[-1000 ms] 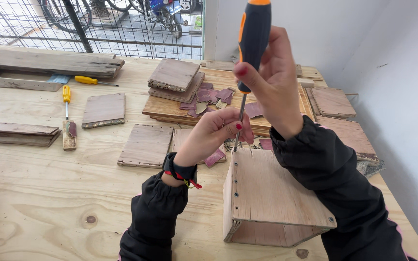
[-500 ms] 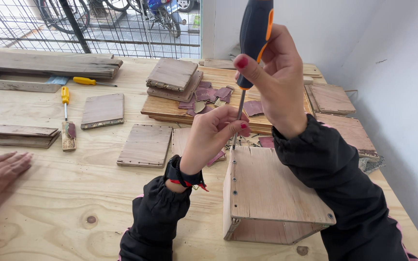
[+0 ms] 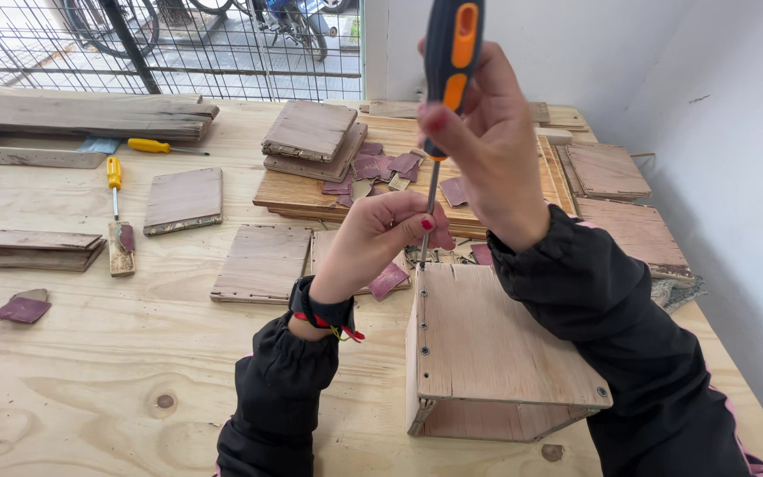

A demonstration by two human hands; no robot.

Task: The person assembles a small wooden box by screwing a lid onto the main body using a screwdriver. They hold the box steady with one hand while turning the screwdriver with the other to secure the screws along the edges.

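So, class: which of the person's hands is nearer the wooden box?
Left. The left hand pinches the screwdriver shaft just above the wooden box; the right hand grips the handle higher up.

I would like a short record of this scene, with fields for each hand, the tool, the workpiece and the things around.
right hand: right hand wraps the handle of the screwdriver, held upright
left hand: left hand pinches the shaft low, near the tip
workpiece: wooden box on the plywood table, tip at its top far corner
around: yellow screwdriver, stacked wood panels, reddish sandpaper scraps
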